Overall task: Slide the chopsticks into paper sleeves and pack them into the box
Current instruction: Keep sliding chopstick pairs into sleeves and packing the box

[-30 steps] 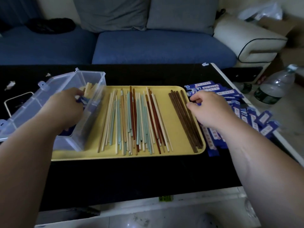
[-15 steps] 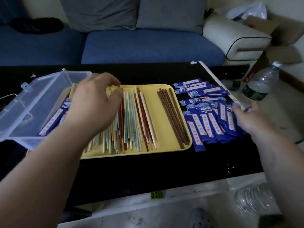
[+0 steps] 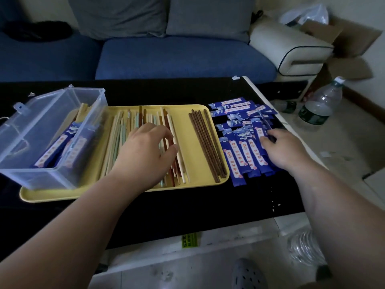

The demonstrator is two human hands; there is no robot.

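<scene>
Left hand, fingers loosely apart, touches the chopsticks — gripping none; right hand pinches one paper sleeve.

Both forearms reach from the near edge toward the far side. The left hand, left of centre, hangs palm down, fingers bent with tips pointing down and thumb spread to the right; whether it grips anything cannot be told. The right hand, further right, lies palm down, its curled fingers pinching a paper sleeve.
</scene>
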